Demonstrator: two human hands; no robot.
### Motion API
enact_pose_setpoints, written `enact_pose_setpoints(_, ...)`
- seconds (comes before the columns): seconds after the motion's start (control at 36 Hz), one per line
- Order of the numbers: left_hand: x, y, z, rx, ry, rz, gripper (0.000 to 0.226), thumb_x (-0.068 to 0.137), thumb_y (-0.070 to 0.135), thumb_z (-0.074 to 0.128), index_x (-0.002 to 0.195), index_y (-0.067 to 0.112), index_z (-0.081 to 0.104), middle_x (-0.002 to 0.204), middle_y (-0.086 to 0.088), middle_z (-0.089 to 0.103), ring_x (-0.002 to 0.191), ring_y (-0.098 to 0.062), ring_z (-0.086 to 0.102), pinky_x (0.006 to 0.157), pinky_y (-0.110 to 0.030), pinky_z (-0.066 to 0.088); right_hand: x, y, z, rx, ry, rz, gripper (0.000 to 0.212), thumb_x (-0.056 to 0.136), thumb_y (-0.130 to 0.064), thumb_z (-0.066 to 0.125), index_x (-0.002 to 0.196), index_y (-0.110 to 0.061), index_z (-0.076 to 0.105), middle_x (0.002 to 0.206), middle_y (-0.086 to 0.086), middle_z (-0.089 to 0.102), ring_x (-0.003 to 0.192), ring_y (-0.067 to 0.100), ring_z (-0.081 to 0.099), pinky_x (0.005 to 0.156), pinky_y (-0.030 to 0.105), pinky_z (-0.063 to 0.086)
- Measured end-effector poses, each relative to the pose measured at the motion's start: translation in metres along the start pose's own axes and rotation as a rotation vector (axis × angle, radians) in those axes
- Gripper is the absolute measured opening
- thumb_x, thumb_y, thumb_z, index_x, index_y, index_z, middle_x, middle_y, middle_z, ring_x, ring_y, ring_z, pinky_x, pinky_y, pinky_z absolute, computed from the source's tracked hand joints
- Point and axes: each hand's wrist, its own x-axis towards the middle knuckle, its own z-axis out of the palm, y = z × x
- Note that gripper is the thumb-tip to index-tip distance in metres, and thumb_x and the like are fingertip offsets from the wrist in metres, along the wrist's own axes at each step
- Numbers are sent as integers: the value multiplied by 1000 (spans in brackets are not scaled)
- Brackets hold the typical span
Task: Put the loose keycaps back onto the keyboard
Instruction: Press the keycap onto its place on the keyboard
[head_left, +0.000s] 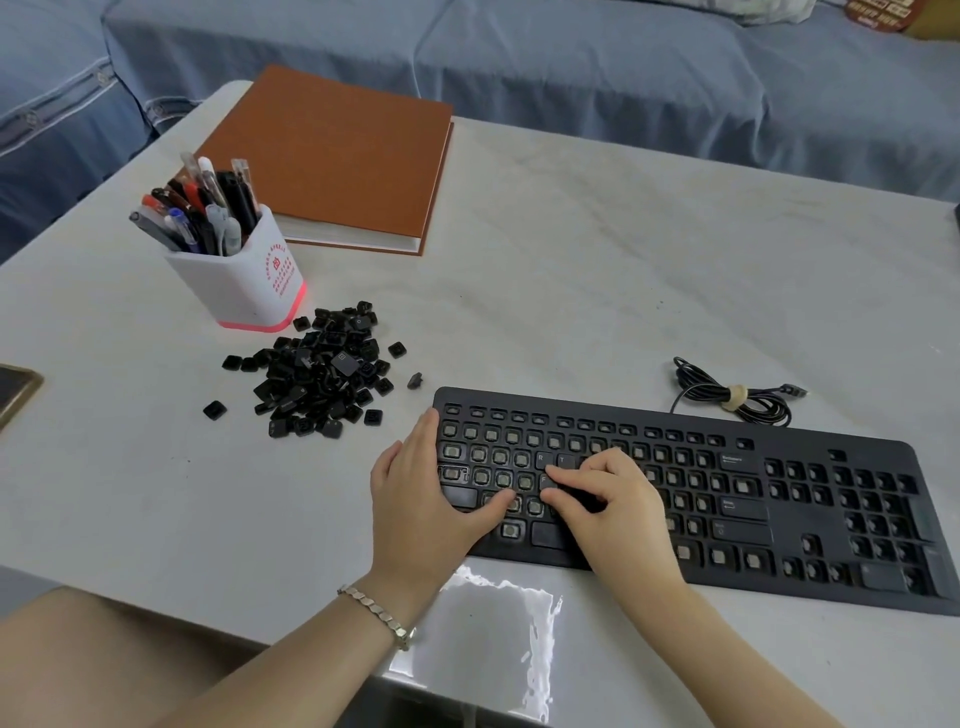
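Progress: early. On the keyboard (675, 499) only a few letter caps are seated (R, T, F), plus some wide keys such as Backspace (740, 461). Nearly every other socket is bare, including the function row and the number pad. The pile of loose keycaps (322, 374) lies on the bench (571, 260), just beyond the keyboard's left end, with a few strays around it. By this view most of the job remains.

Left hand (421, 499): spread flat over the keyboard's left edge, fingers straight, thumb lying across the lower rows, apparently steadying the board.

Right hand (608, 504): fingers curled, thumb and forefinger pinching a dark keycap (569, 488) at the home row, just right of F. Whether it has seated cannot be told.

Materials: keyboard matte black plastic, long and low. Bare sockets are square wells with pale, glossy domes. Caps are small black squares, hollow underneath, some upside down. Bench top pale and smooth, glossy at the near edge.
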Motion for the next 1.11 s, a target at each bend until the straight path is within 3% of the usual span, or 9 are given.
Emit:
enact_pose_setpoints(0.08,-1,0,0,-9,-3,-2,100,60,69,55,138,7,39,131,-1,55,120,-6,36,108,-25,14,-7,-3,5,-69,72,-44,17,76,-9,74,92,-12,75,70,-10,44,71,11,47,71,6,35)
enact_pose_setpoints(0.19,0,1,0,-6,-5,-3,100,61,67,56,136,2,42,129,-6,57,119,-8,37,106,-22,13,-11,-2,8,-393,162,-354,21,83,-15,56,89,-5,72,64,3,45,58,21,41,49,31,38)
enact_pose_setpoints(0.53,1,3,-2,-19,-12,-1,96,60,65,58,136,8,41,126,1,57,115,-4,37,105,-16,11,-18,9,8,-711,90,-470,51,100,-29,24,100,-9,71,68,2,53,67,21,34,50,30,34)
enact_pose_setpoints(0.64,1,2,-1,-13,-15,-12,97,60,64,61,137,8,41,127,0,57,117,-4,37,106,-19,13,-14,4,0,-533,11,-404,42,95,-32,36,100,-11,72,66,-1,45,63,20,40,52,29,39)
enact_pose_setpoints(0.75,0,0,1,3,-8,-17,98,60,51,80,138,8,40,130,-1,56,118,-4,33,107,-21,13,2,-18,-20,-91,-212,26,26,89,-10,52,108,-18,68,79,-7,45,77,10,45,75,15,37)
enact_pose_setpoints(0.83,-1,2,-1,-7,1,-12,97,61,45,82,140,10,38,133,1,53,119,-1,29,108,-19,9,12,-27,-41,207,-242,275,41,88,6,40,105,-24,61,87,-8,52,69,-1,47,66,5,37)
enact_pose_setpoints(0.92,0,2,0,-18,-1,-2,97,62,50,79,140,10,37,133,0,53,119,-1,28,107,-15,5,16,-28,-55,474,-216,352,48,86,15,33,94,-23,61,88,-1,56,66,-6,55,71,6,44)
enact_pose_setpoints(1.03,0,2,-1,-8,-16,-34,101,60,67,58,139,9,39,132,-1,54,119,-4,32,107,-18,8,11,-29,-58,722,-185,401,26,88,7,50,97,-16,59,91,2,61,93,7,67,88,28,49)
enact_pose_setpoints(1.11,-1,3,-2,-23,-13,-42,98,61,53,77,140,9,38,131,-1,55,118,-2,30,107,-18,8,6,-30,-57,845,-120,394,23,83,10,55,99,-8,57,89,8,57,93,17,69,89,21,50)
